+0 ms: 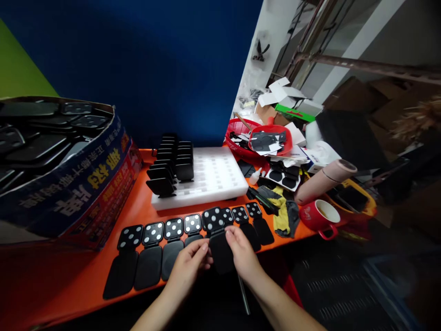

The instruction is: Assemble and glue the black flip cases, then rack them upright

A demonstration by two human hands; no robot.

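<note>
Our left hand [193, 262] and right hand [241, 250] grip a black hinged piece [221, 250] between fingers and thumbs, the left at one edge, the right at the other, above the front edge of an orange table [138, 209]. Its top part bears pale dots. A thin rod [244, 296] extends below our right hand. Behind and to both sides of the held piece, a row of similar pieces [148, 267] lies open, dotted parts toward the back. Beyond the row, black plates [160, 186] stand in lines on the left part of a white foam block [220, 177]. At our left is a printed box [86, 197] full of black parts [37, 147]; at our right are a yellow-and-gray glove [282, 214], a red mug [319, 215] and red baskets [237, 133] holding scraps [267, 142].
</note>
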